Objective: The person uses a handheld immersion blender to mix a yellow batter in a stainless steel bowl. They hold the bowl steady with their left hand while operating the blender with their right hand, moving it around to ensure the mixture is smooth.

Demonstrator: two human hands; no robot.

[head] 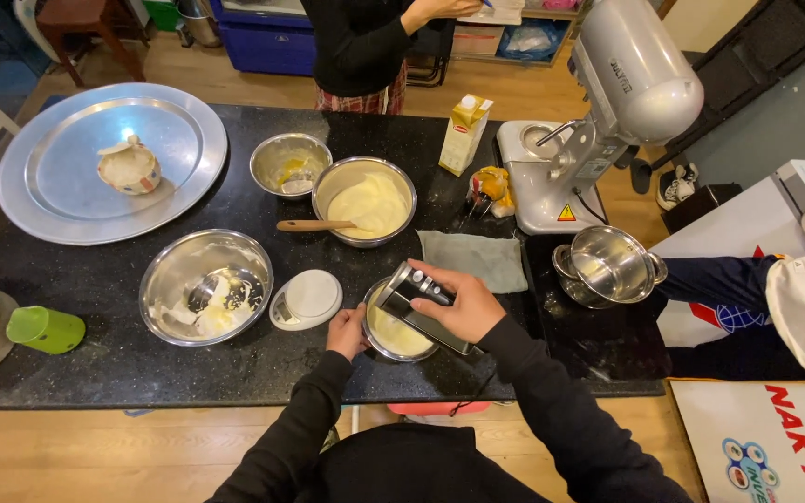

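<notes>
While hands work, cloth (473, 260) lies beside bowl (397, 337).

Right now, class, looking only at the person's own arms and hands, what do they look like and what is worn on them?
Both arms are covered by long black sleeves of a plain dark top, reaching to the wrists. The left hand and the right hand are bare: no gloves show, and no rings, watch or bracelet can be made out. The sleeves show no print or markings.

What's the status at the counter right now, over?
Right hand grips hand mixer over small steel bowl of pale batter. Left hand steadies bowl rim. Kitchen scale close beside, left.
</notes>
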